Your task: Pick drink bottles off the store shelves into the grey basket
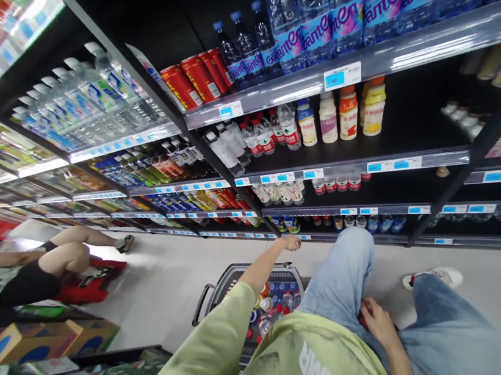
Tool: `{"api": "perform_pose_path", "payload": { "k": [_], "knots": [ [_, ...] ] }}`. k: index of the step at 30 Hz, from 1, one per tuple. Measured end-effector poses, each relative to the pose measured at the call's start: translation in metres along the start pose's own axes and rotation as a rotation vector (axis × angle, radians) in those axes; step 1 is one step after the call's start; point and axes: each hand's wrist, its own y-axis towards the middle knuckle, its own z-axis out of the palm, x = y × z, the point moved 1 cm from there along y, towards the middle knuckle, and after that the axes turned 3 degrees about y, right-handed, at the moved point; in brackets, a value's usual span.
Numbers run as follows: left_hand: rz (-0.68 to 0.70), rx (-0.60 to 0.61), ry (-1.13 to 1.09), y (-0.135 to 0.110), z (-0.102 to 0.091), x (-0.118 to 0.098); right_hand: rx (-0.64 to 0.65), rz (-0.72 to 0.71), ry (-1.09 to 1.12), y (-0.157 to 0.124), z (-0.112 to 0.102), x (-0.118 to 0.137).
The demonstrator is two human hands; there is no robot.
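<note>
My left hand (290,242) reaches out in front of the bottom shelf, its fingers curled in. Whatever it holds, if anything, is too small to make out. Nearest to it are yellow-and-blue cans (290,224) on that shelf. Below my left forearm a dark shopping basket (224,282) stands on the floor, holding several bottles (265,325) with red, white and orange caps. My right hand (378,321) lies between my legs against my jeans, fingers stretched out and apart. Something red shows under its fingers; its kind is hidden.
Shelves ahead carry large blue-labelled water bottles (336,23), red cans (195,82), milk drink bottles (350,114) and small red-labelled bottles (257,136). At left another person's leg (68,256) is beside a red stool (90,280). Cardboard boxes (39,335) stand at the lower left.
</note>
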Motion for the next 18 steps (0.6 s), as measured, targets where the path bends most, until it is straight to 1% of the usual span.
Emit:
{"api": "perform_pose_path", "payload": {
  "k": [2,4,6,8,9,10,11,13,16,18],
  "knots": [
    [-0.056,-0.033,-0.025,0.019,-0.032,0.007,0.007,-0.005,-0.005,0.001,0.001,-0.003],
    [-0.079,-0.075,-0.068,0.028,-0.068,0.016,0.012,-0.021,-0.017,0.001,0.002,-0.005],
    [-0.073,-0.100,-0.126,0.027,-0.109,0.024,0.015,-0.028,-0.036,0.002,0.003,-0.007],
    [-0.052,-0.119,-0.199,0.020,-0.151,0.031,0.020,-0.022,-0.047,0.001,0.003,-0.007],
    [-0.031,-0.145,-0.273,0.014,-0.172,0.034,0.020,-0.017,-0.044,0.001,0.003,-0.006],
    [-0.017,-0.188,-0.320,0.008,-0.193,0.036,0.016,-0.011,-0.035,0.000,0.003,-0.005],
    [0.001,-0.263,-0.345,0.003,-0.212,0.038,0.010,-0.006,-0.022,-0.001,0.003,-0.005],
    [0.029,-0.398,-0.340,-0.008,-0.246,0.041,-0.005,0.003,0.011,-0.003,0.003,-0.004],
    [-0.010,-0.551,-0.232,-0.015,-0.285,0.042,-0.024,0.006,0.047,-0.007,0.003,-0.004],
    [-0.051,-0.707,-0.118,-0.015,-0.309,0.040,-0.037,0.008,0.050,-0.008,0.003,-0.004]
  ]
}}
